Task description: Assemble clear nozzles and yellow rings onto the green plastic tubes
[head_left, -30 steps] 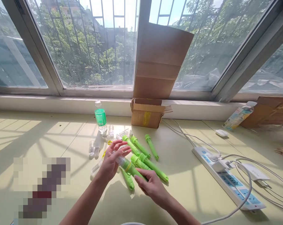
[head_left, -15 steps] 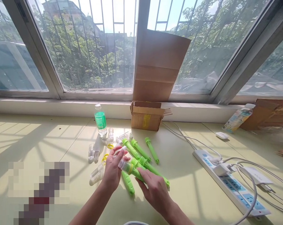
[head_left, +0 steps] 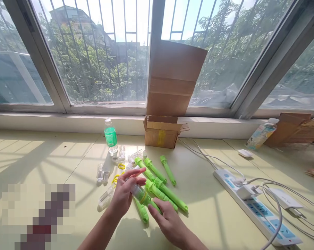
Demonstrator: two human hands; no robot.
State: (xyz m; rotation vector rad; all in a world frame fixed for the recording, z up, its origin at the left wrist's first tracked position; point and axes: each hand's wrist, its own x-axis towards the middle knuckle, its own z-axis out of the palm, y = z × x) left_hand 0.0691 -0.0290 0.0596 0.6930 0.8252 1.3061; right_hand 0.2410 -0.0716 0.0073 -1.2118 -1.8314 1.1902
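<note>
I note: the tube (head_left: pixel 145 198) I hold is bright green, its cap (head_left: pixel 135 188) clear. The loose tubes (head_left: pixel 169 194) are the same green. The rings (head_left: pixel 117 178) are yellow. The bottle (head_left: pixel 110 136) has a green label. The box (head_left: pixel 162 133) is brown with a yellow mark. The power strip (head_left: pixel 258 208) is white with blue sockets. The table (head_left: pixel 42 156) is pale yellow-green.

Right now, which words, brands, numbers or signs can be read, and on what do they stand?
Bottle green label: print too small to read.
Carton: print blurred.
Box: yellow mark, not legible.
Tube in left hand: no text seen.
</note>
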